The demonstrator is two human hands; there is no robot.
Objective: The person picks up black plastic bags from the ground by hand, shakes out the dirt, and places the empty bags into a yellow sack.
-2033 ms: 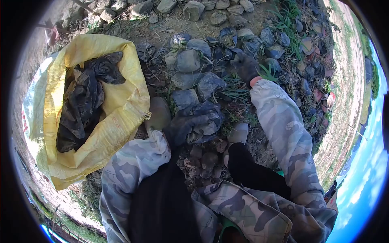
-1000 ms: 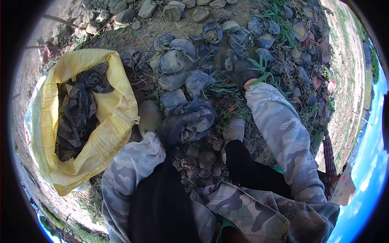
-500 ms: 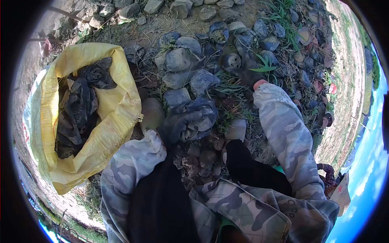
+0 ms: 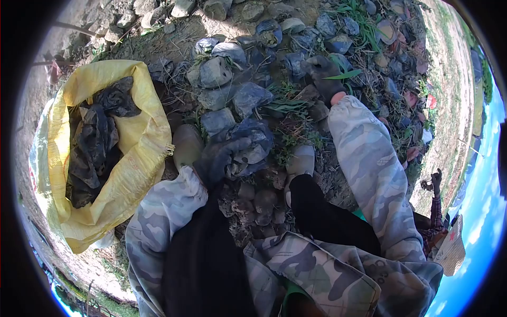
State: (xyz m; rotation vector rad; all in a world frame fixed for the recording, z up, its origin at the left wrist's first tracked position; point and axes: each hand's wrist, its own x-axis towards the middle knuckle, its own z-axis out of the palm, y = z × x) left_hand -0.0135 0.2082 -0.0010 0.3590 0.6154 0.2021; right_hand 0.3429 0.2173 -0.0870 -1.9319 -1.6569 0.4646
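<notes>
My left hand [image 4: 215,160], in a dark glove, is closed around a crumpled bunch of black plastic bags [image 4: 251,145] low between my boots. Further forward and to the right is my right hand [image 4: 322,76], also in a dark glove, its fingers extended among black plastic planting bags [image 4: 296,64]. Nothing shows in its grasp, though its fingertips blend with the dark plastic. Brown soil clods [image 4: 318,111] lie just below its wrist. Between the two hands, several soil-filled bags [image 4: 251,99] sit close together on the ground.
A yellow woven sack [image 4: 150,153] stands at the left, its mouth wide and crumpled black plastic [image 4: 95,150] inside. Stones [image 4: 216,8] line the far edge. Green weeds [image 4: 293,134] grow between the bags. Another person's raised hand [image 4: 436,179] shows at the far right.
My right hand has moved up and away from the round soil-filled piece it was at, which no longer shows there. My left hand keeps the black plastic. The other person's hand has risen at right.
</notes>
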